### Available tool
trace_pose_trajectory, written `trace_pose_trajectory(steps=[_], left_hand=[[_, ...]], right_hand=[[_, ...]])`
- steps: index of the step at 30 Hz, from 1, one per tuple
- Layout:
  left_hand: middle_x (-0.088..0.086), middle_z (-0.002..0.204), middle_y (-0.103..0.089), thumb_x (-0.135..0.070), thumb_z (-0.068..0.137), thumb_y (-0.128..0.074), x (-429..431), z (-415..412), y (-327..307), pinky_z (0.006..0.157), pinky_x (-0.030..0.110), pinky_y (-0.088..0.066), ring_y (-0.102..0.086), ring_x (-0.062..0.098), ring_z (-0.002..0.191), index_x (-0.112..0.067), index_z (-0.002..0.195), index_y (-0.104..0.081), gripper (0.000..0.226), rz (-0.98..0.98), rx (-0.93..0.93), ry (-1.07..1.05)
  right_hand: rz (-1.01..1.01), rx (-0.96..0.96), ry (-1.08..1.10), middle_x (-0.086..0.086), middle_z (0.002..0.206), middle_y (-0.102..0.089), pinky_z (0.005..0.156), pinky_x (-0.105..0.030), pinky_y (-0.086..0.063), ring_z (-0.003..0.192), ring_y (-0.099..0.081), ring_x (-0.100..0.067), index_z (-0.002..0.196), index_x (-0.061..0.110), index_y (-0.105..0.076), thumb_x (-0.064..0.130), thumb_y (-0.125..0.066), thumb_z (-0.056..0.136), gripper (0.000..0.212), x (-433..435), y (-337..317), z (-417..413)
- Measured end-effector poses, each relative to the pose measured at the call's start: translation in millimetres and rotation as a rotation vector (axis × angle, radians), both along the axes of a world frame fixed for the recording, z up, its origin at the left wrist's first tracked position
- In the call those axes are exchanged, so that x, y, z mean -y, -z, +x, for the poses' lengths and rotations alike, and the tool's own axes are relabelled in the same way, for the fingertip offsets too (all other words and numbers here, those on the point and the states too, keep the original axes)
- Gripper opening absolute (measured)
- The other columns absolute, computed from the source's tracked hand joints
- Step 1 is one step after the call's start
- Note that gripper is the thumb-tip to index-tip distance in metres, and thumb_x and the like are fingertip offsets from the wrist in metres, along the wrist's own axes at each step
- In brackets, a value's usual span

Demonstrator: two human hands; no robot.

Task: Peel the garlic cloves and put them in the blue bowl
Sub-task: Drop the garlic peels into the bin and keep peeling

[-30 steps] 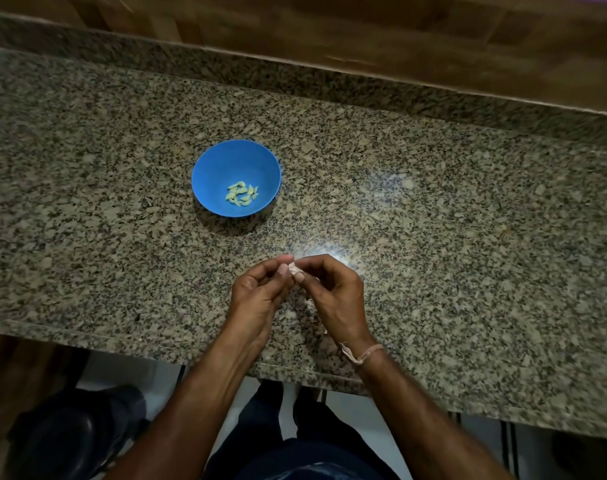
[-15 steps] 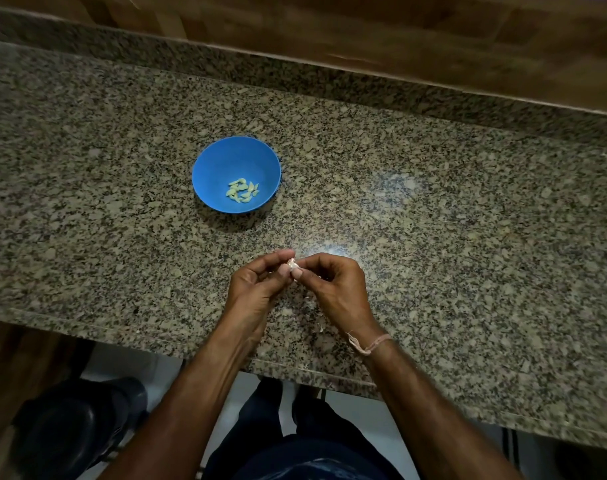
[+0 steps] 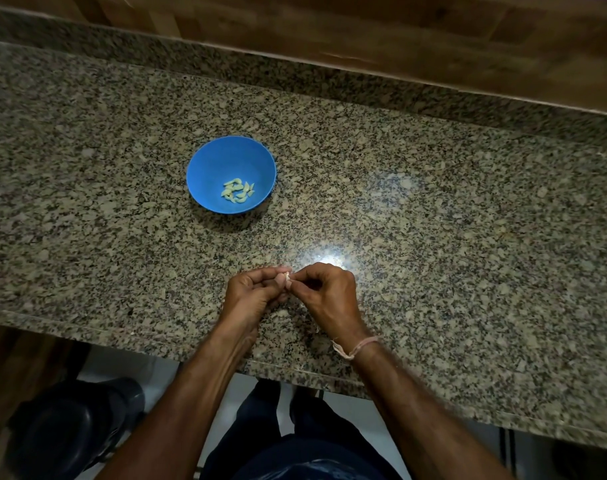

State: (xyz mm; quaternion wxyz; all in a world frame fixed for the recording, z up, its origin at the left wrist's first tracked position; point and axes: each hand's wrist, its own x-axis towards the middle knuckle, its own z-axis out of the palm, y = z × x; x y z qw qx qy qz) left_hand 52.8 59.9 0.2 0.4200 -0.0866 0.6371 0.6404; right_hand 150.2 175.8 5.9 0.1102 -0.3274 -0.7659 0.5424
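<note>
A blue bowl [image 3: 208, 168] stands on the granite counter, holding several peeled pale garlic cloves [image 3: 238, 190] at its bottom. Nearer the counter's front edge, my left hand [image 3: 252, 294] and my right hand [image 3: 326, 292] meet fingertip to fingertip. Between them sits a small garlic clove [image 3: 287, 278], pinched by the fingers of both hands, mostly hidden by them. The hands are below and to the right of the bowl, well apart from it.
The speckled granite counter [image 3: 451, 237] runs across the view, with a raised granite lip and wood wall behind. Small bits of garlic skin [image 3: 316, 329] lie under my right wrist. A dark bin [image 3: 70, 427] stands on the floor at lower left.
Both hands have stayed together on the clove with small finger movements. The view has shifted slightly; the bowl has not moved.
</note>
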Motion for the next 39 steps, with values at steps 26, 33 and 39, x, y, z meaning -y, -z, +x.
trace_pose_trajectory(steps=[26,33,39], left_hand=[[-0.004,0.113,-0.059,-0.048,0.088,-0.078,-27.3,-25.8,10.6,0.07,0.032,-0.049,-0.057,0.013,0.094,-0.02,0.117,-0.061,0.043,-0.625,-0.918,0.313],[-0.008,0.105,-0.057,-0.034,0.095,-0.073,13.6,28.6,12.7,0.058,0.017,-0.03,-0.055,0.009,0.088,-0.025,0.113,-0.061,0.024,-0.598,-0.982,0.371],[-0.014,0.093,-0.055,-0.029,0.094,-0.074,22.5,39.0,22.6,0.058,0.017,-0.027,-0.051,0.009,0.088,-0.028,0.105,-0.062,0.016,-0.596,-0.964,0.409]], right_hand=[[0.153,0.314,-0.048,0.008,0.076,-0.073,0.071,-0.017,-0.06,0.069,-0.07,-0.001,0.078,0.016,-0.073,-0.001,-0.075,0.087,0.019,-2.1,11.3,29.3],[0.209,0.36,-0.08,0.009,0.074,-0.07,0.065,-0.006,-0.052,0.065,-0.065,0.004,0.08,0.016,-0.074,0.003,-0.07,0.093,0.018,-0.6,2.7,22.9],[0.312,0.424,-0.108,0.007,0.075,-0.069,0.061,-0.009,-0.052,0.068,-0.065,-0.003,0.082,0.016,-0.072,-0.005,-0.063,0.093,0.025,7.6,3.4,18.0]])
